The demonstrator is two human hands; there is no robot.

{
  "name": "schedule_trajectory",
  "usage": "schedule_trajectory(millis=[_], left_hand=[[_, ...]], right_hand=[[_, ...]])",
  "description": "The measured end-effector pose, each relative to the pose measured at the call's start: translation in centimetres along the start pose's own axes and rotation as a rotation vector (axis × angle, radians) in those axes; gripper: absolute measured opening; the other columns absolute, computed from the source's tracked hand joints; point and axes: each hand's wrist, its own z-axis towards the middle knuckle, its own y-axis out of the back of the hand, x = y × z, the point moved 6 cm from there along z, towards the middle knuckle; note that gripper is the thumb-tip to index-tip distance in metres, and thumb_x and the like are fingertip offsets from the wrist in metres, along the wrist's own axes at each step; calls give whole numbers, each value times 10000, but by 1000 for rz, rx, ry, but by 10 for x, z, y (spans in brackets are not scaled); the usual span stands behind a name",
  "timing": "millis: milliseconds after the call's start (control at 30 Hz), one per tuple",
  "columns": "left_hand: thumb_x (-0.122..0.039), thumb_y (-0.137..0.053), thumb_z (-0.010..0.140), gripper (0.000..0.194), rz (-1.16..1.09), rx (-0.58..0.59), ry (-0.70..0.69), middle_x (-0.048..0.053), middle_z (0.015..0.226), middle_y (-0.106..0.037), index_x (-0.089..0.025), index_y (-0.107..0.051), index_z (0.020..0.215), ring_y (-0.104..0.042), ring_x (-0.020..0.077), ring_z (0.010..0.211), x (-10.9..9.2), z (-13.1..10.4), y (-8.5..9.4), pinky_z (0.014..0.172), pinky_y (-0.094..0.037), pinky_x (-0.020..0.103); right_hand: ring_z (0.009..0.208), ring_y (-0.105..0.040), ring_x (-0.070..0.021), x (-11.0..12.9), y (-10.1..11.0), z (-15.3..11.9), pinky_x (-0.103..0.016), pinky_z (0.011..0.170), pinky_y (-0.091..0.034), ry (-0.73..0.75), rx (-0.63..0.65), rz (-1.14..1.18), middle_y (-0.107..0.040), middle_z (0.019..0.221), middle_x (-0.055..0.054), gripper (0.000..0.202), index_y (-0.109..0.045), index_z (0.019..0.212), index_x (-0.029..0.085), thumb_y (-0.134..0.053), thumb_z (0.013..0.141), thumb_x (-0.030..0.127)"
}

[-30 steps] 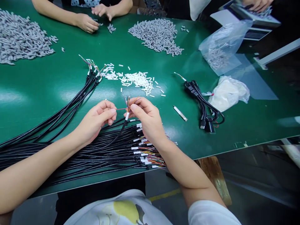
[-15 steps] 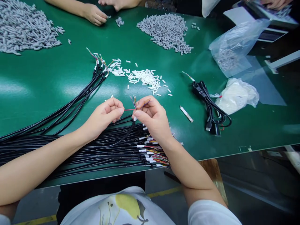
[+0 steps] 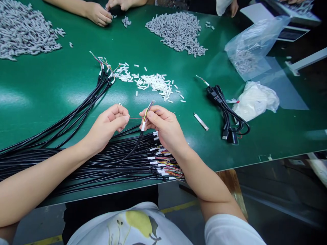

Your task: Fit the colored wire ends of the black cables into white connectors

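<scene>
Between thumb and fingers my left hand [image 3: 112, 120] pinches the end of a thin red wire [image 3: 136, 118], pulled out sideways. My right hand [image 3: 163, 124] is closed on the other coloured wires [image 3: 147, 110] of the same black cable [image 3: 138, 141], just above its white sleeve [image 3: 143, 126]. Beneath both hands lies a thick bundle of black cables [image 3: 102, 163] with white sleeves and coloured wire ends. Beyond them is a scatter of small white tubes [image 3: 155, 81]. Further cables [image 3: 94, 97] curve off to the left, their wire ends beside the tubes.
Grey moulded pieces lie in a large heap [image 3: 25, 34] and a smaller heap [image 3: 176, 32]. To the right are a box-cutter-like tool [image 3: 201, 121], a coiled black cable [image 3: 222, 105], a white plastic bag [image 3: 257, 100] and a clear bag [image 3: 247, 51]. Another person's hands [image 3: 99, 15] work across the green table [image 3: 76, 41].
The coloured wires in my right hand were fanned out and now stand together. My left hand has shifted slightly left, still holding the red wire. The whole view has moved a little.
</scene>
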Motion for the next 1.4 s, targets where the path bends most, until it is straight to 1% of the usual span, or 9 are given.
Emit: schedule_trajectory(millis=[433, 600, 667, 767, 933, 1033, 1200, 1300, 1400], left_hand=[[-195, -670, 815, 99, -45, -32, -27, -59, 592, -456, -194, -582, 769, -381, 91, 555, -2, -1, 4, 537, -300, 250], [-214, -666, 802, 118, 1, 9, 11, -61, 579, -462, -191, -563, 749, -381, 92, 552, 2, -2, -2, 539, -295, 252], [-220, -664, 806, 118, 8, 16, 14, -60, 584, -469, -191, -562, 753, -381, 92, 551, 3, -1, -2, 538, -294, 252], [-241, -660, 834, 117, -3, 19, 3, -61, 589, -473, -191, -569, 781, -384, 93, 550, 4, 0, -2, 538, -301, 250], [-286, -670, 871, 165, -18, 34, -29, -64, 584, -455, -190, -570, 783, -382, 91, 542, 2, 1, -2, 537, -305, 246], [-296, -690, 863, 177, -10, 41, -32, -63, 582, -458, -188, -575, 783, -381, 90, 539, 1, 1, -3, 533, -302, 245], [-285, -703, 866, 177, -22, 39, -16, -61, 587, -463, -185, -583, 781, -385, 85, 539, 3, 2, -2, 529, -306, 235], [-270, -717, 862, 117, -1, 69, -56, -55, 621, -499, -184, -640, 878, -418, 85, 560, -1, 2, -2, 544, -336, 225], [-273, -726, 860, 169, 90, 130, -160, -36, 682, -557, -187, -681, 999, -485, 96, 620, -11, 1, -5, 595, -392, 225]], right_hand=[[629, -655, -87, 2, 1, -2, -238, 638, -597, 22, -73, -55, -656, 733, 33, 233, -653, 849, 220, -728, 845, 441], [656, -685, -88, 5, -2, -4, -231, 653, -594, 8, -59, -41, -633, 809, 42, 245, -588, 825, 225, -725, 838, 428], [653, -694, -89, 6, -3, -4, -233, 647, -594, 12, -40, -15, -631, 847, 43, 264, -586, 825, 221, -757, 807, 421], [614, -683, -79, 5, -4, -3, -223, 618, -581, -8, -3, 36, -608, 806, 56, 265, -592, 815, 210, -771, 793, 404], [583, -670, -75, -4, -9, -3, -215, 611, -574, -158, 109, 118, -599, 723, 66, 233, -580, 822, 197, -738, 808, 368], [564, -657, -69, -8, -8, -2, -225, 608, -579, -194, 104, 169, -606, 745, 67, 244, -549, 827, 200, -725, 804, 367], [578, -672, -64, -6, -12, -4, -199, 598, -541, -212, 173, 102, -600, 740, 71, 251, -540, 827, 195, -706, 823, 383], [557, -667, -63, -5, -18, -8, -173, 545, -481, -244, 281, 49, -570, 669, 88, 236, -542, 810, 194, -715, 814, 355], [527, -655, -64, -7, -20, -10, -175, 535, -469, -271, 323, 23, -544, 610, 101, 205, -544, 793, 193, -702, 808, 322]])
